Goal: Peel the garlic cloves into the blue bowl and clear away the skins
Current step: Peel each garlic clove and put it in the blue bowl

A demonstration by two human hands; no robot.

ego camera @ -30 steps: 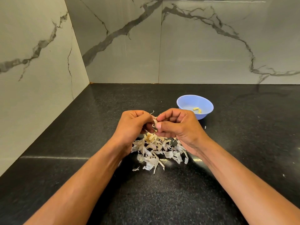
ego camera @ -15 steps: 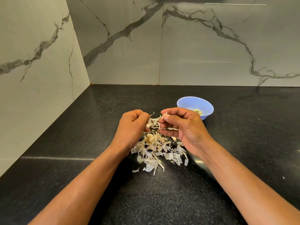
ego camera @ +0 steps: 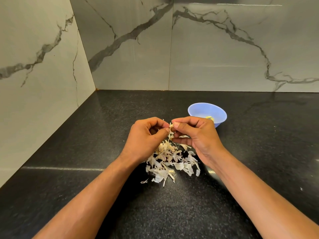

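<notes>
Two hands meet over the dark, speckled desk (ego camera: 86,195). The left hand (ego camera: 145,137) and right hand (ego camera: 198,135) pinch one small garlic clove (ego camera: 171,125) tight between thumb and fingers (ego camera: 176,124). It is still half dressed in skin. A few shiny yellow cloves (ego camera: 209,117) lie in the smooth round blue bowl (ego camera: 200,109) just behind. Thin, papery, curly skins (ego camera: 170,163) sit in a pile below, not yet cleared.

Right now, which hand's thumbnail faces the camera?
The right hand: its thumbnail shows at the garlic clove. The left hand shows mostly knuckles.
</notes>
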